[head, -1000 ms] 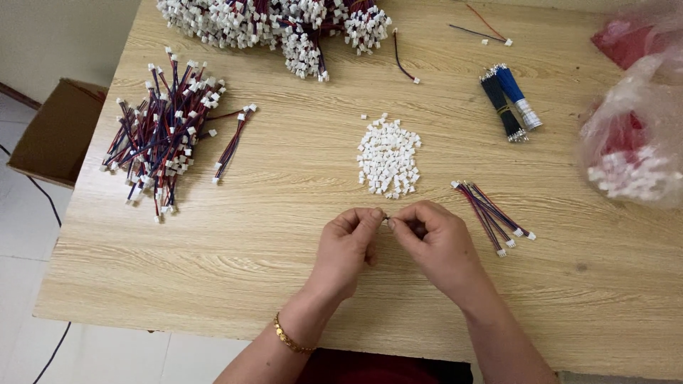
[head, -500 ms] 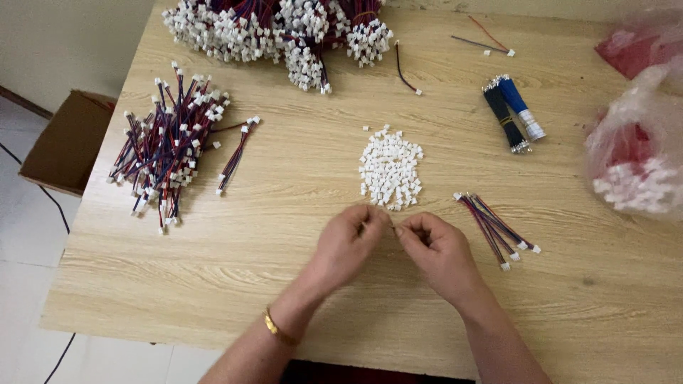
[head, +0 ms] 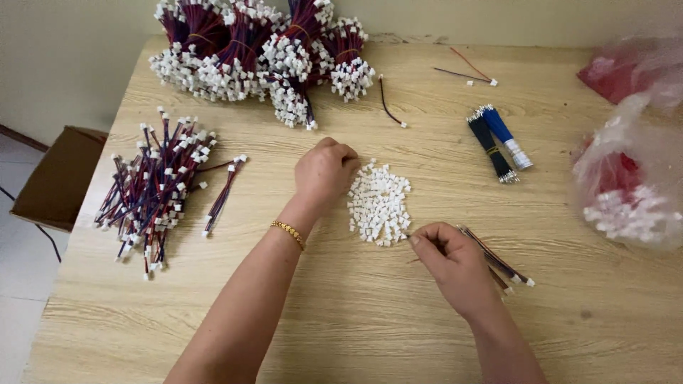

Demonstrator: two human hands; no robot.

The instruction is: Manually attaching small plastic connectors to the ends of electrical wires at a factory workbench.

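A heap of small white plastic connectors point(head: 379, 206) lies in the middle of the wooden table point(head: 341, 320). My left hand point(head: 326, 171), with a gold bracelet on the wrist, rests curled at the heap's upper left edge; its fingertips are hidden. My right hand point(head: 455, 267) sits just right of the heap, thumb and forefinger pinched on the end of a thin dark wire. A small bunch of red and dark wires point(head: 501, 263) lies partly under that hand.
A loose pile of red-blue wires with white plugs point(head: 160, 188) lies at left, and bound bundles point(head: 263, 50) along the far edge. Blue and black bundles point(head: 498, 142) and plastic bags point(head: 626, 206) sit at right. A cardboard box point(head: 57, 178) stands on the floor.
My hands were together in front of the heap. My left hand has since gone up to the heap's upper left edge, and my right hand stayed low beside the heap.
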